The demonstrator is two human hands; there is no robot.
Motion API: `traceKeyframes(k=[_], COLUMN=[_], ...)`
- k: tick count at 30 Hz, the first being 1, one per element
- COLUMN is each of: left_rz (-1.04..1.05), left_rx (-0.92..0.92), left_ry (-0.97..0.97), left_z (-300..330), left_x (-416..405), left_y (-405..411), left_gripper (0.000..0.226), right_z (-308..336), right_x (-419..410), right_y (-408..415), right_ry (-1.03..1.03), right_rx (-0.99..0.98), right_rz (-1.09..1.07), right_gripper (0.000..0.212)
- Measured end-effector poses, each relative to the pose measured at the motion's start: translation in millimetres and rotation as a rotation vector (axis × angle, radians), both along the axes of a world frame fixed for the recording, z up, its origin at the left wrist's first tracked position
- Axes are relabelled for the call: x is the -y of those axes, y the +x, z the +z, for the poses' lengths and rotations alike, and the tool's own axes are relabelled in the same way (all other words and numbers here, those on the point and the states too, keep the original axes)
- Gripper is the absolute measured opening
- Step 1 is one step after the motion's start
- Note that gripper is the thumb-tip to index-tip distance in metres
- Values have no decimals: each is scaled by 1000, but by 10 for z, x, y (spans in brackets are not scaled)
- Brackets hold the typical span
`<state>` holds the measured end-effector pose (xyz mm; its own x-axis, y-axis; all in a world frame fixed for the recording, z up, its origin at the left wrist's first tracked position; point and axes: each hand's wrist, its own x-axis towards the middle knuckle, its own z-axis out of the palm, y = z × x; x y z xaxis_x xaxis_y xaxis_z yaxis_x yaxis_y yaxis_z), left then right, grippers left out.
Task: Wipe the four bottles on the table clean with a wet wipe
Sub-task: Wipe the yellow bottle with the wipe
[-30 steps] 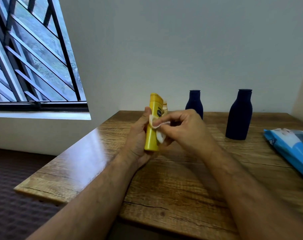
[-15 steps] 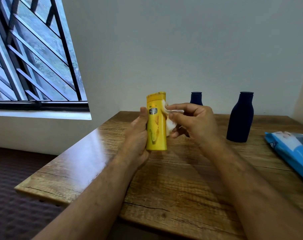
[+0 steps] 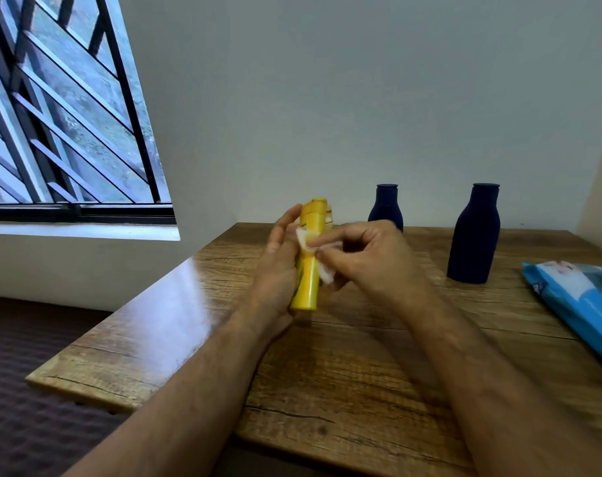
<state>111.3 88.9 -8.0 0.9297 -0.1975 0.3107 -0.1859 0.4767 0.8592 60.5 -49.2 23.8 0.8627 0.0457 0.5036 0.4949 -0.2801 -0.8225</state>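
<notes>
My left hand (image 3: 279,266) grips a tall yellow bottle (image 3: 310,266), holding it almost upright above the wooden table (image 3: 344,366). My right hand (image 3: 372,259) pinches a white wet wipe (image 3: 308,237) and presses it against the bottle's upper right side. A small beige bottle (image 3: 329,220) peeks out just behind the yellow one. Two dark navy bottles stand at the back: a smaller one (image 3: 386,210) partly hidden by my right hand, and a larger one (image 3: 474,235) further right.
A blue and white pack of wet wipes (image 3: 578,297) lies at the table's right edge. A barred window (image 3: 62,108) and sill fill the left. A pale wall stands close behind the table.
The yellow bottle has turned in my left hand and tilted slightly. My right hand has slid the wipe across it, from the right side onto the upper front.
</notes>
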Motion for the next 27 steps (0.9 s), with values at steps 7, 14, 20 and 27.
traceKeyframes(k=[7, 14, 20, 27], left_rz=[-6, 103, -42, -79], left_rx=[-8, -19, 3, -43], left_ry=[28, -22, 90, -51], left_z=[-5, 21, 2, 12], left_x=[37, -40, 21, 10], left_y=[-39, 7, -39, -49], left_gripper=[33, 36, 35, 34], right_z=[3, 14, 19, 58], right_x=[26, -17, -5, 13], right_y=[26, -29, -11, -35], right_ry=[43, -191, 81, -11], right_rx=[100, -183, -27, -173], right_rz=[-131, 168, -21, 102], right_gripper=[13, 10, 12, 13])
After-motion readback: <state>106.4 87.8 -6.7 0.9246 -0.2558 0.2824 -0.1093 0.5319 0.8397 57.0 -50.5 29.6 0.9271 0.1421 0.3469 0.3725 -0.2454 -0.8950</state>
